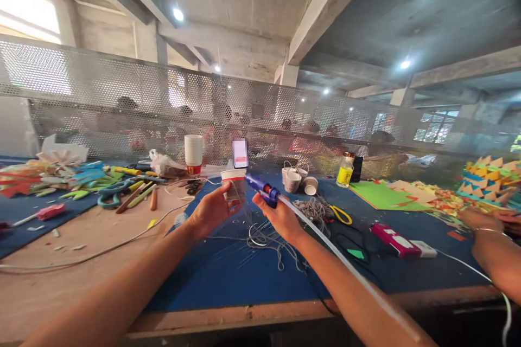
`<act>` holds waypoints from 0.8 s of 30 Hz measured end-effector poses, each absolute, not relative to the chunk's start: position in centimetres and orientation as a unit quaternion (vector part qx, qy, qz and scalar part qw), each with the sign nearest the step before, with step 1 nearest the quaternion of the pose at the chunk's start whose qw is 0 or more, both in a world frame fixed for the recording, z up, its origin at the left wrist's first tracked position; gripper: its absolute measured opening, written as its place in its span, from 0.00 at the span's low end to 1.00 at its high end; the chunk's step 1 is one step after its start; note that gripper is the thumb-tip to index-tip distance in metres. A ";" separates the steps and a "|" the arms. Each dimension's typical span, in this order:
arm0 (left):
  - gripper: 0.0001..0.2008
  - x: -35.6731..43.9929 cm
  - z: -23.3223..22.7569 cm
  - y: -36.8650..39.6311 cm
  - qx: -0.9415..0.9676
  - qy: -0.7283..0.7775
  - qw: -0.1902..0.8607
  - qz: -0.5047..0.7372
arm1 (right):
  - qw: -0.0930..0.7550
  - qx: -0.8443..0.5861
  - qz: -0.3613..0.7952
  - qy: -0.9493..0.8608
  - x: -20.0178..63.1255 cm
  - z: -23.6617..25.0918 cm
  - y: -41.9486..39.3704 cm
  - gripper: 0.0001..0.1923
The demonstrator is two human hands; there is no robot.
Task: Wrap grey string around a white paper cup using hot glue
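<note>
My left hand (214,209) is closed round a paper cup (234,175) with a white and red rim; grey cord seems to cover its lower side. In my right hand (280,217) is a blue hot glue gun (262,188), its nozzle pointing at the cup's rim. A long translucent glue stick (325,238) runs out of the gun's back along my right forearm. Loose grey cord (266,241) lies on the blue mat (195,287) below both hands. Just behind the cup stands a phone (240,153) with a lit screen.
A stack of paper cups (193,152) stands left of the phone. Cord-wrapped cups (292,179), a glue bottle (345,171), a cord heap (313,210) and yellow-handled scissors (341,215) lie right. A pink box (394,239) is nearer. Another person's hand (484,222) works at far right.
</note>
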State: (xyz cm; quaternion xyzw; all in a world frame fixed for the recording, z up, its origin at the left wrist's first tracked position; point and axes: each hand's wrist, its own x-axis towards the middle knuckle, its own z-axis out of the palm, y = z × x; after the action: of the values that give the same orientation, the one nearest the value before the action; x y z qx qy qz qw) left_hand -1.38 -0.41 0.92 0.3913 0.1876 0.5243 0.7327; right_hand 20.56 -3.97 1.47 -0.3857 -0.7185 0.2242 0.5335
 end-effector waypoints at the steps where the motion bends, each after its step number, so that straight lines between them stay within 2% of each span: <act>1: 0.15 -1.4 0.9 -0.4 0.395 0.187 0.730 0.526 | 0.526 -0.379 0.214 -0.731 20.4 1.4 -4.2 0.22; 11: 0.14 -1.5 0.9 -0.4 0.426 0.185 0.711 0.528 | 0.500 -0.393 0.110 -0.764 20.1 1.1 -4.5 0.22; 24: 0.11 -1.6 0.4 0.2 0.425 0.199 0.694 0.546 | 0.473 -0.400 0.070 -0.782 20.3 0.9 -4.1 0.21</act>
State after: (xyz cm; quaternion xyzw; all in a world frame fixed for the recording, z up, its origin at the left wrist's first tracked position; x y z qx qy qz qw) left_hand -1.59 0.19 0.41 0.4251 0.1988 0.5459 0.6941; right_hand 20.28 -4.13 0.87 -0.3997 -0.7817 0.0702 0.4735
